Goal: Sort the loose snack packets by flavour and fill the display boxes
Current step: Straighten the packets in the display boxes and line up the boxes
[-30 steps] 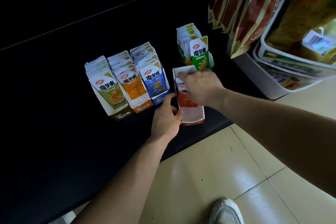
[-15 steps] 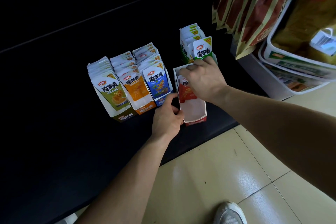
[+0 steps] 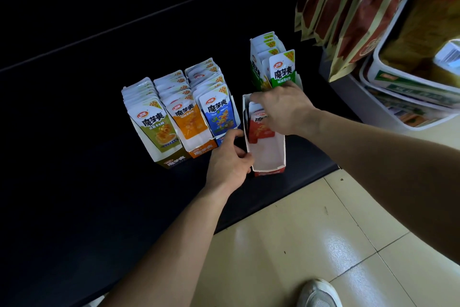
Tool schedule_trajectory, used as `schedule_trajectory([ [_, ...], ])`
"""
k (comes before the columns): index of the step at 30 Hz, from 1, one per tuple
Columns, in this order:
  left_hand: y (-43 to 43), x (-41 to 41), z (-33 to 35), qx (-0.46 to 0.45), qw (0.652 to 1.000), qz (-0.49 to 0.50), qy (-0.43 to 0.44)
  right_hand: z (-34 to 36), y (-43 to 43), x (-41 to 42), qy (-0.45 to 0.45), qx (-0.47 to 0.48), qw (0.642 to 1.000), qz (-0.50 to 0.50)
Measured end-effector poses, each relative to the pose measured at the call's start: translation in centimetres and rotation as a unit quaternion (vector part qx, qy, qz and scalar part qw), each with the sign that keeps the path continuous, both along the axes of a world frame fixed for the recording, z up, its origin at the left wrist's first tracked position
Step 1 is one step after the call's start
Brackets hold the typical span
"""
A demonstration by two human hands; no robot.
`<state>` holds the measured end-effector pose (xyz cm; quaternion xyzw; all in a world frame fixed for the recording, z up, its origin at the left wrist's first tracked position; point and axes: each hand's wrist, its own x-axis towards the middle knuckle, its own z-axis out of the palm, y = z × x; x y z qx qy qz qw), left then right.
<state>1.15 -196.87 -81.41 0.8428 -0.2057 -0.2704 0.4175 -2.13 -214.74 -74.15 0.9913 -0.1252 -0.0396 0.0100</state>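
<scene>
Red display box (image 3: 267, 157) lies lengthwise away from the person; left hand (image 3: 229, 159) grips its near left wall, right hand (image 3: 283, 110) curls over red packets (image 3: 260, 128) at the far end.

Bare forearms (image 3: 174, 232), pale grey-white sneaker (image 3: 319, 294)

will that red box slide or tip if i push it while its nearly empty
Probably light and easy to slide: the red box looks like thin card, with only a few red packets at its back and bare floor in front. Its thin walls may flex. The left hand grips its side wall, which likely steadies it.
</scene>
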Motion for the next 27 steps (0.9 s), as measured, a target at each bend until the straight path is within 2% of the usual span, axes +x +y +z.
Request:
schedule_trajectory([
  [2,0.4,0.2,0.0,0.0,1.0,0.002,0.003,0.4,-0.2,-0.1,0.036,0.041,0.998,0.008],
  [5,0.5,0.4,0.4,-0.01,1.0,0.014,-0.015,0.6,-0.2,-0.4,0.04,0.098,0.994,0.009],
  [8,0.2,1.0,1.5,-0.059,0.995,0.027,-0.071,0.1,0.0,-0.8,0.031,0.09,0.995,0.002],
  [11,-0.9,2.3,2.9,-0.104,0.99,0.042,-0.087,-0.4,0.0,-1.4,-0.003,0.094,0.995,-0.016],
  [15,-3.7,3.9,4.7,-0.078,0.992,0.02,-0.097,-1.6,0.3,-2.5,-0.049,0.081,0.995,-0.015],
  [22,-5.6,5.8,5.9,-0.009,0.996,-0.008,-0.089,-1.6,0.2,-2.8,-0.072,0.099,0.992,-0.013],
  [27,-4.9,6.5,6.5,-0.044,0.995,-0.01,-0.09,-1.8,-0.4,-3.5,-0.099,0.145,0.984,-0.026],
])
